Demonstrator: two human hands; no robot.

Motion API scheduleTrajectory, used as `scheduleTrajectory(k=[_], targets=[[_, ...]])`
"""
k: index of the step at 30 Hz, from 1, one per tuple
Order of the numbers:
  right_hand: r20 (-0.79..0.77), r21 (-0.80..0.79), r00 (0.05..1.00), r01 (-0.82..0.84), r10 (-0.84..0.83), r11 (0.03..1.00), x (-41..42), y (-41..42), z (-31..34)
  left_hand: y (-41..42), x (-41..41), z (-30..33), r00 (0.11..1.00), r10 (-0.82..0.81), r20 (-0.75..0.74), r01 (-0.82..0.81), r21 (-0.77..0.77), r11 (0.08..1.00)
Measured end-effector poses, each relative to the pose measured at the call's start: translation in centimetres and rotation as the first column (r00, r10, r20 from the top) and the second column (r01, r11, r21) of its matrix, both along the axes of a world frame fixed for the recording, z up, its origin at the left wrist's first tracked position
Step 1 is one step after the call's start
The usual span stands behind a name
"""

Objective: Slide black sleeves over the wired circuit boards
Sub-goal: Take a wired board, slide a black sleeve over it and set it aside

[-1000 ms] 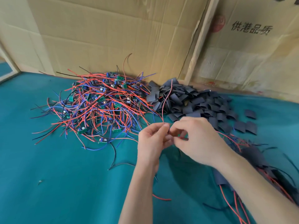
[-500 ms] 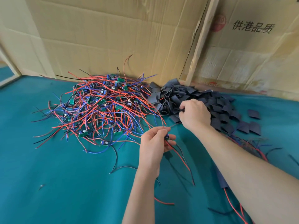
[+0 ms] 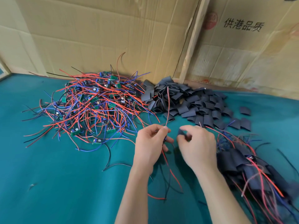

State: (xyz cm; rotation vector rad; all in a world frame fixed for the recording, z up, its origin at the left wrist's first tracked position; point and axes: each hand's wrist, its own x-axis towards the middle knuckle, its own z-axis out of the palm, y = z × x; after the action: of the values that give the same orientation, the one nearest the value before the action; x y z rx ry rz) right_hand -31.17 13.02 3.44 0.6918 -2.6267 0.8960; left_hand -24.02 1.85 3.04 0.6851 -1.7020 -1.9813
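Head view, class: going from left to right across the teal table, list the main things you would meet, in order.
Pile of wired boards → left hand holding a red wire → right hand pinching a black sleeve → sleeved boards.

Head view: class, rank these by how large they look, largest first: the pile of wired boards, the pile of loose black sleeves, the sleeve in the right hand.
1. Pile of wired boards
2. Pile of loose black sleeves
3. Sleeve in the right hand
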Motion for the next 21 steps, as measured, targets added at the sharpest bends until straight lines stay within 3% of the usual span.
scheduleTrajectory(k=[9,16,18,21], targets=[[0.232,-0.119,0.94,-0.229,0.252,0.966,-0.4,0.6,-0.2,-0.2,-0.1,-0.4,1.0,-0.014,0.008,0.015,-0.083,0.996],[0.316,-0.21,0.909,-0.213,0.272,0.954,-1.1,1.5,0.1,0.0,-0.1,-0.6,1.0,-0.016,0.027,0.019,-0.122,0.992],[0.33,-0.375,0.906,-0.133,0.266,0.917,-1.4,1.8,0.3,0.1,-0.1,-0.6,0.999,-0.02,0.037,0.026,-0.146,0.989],[0.339,-0.692,0.889,0.013,0.309,0.722,-2.0,2.4,1.2,0.3,-0.1,-0.8,0.998,-0.028,0.058,0.038,-0.179,0.983]])
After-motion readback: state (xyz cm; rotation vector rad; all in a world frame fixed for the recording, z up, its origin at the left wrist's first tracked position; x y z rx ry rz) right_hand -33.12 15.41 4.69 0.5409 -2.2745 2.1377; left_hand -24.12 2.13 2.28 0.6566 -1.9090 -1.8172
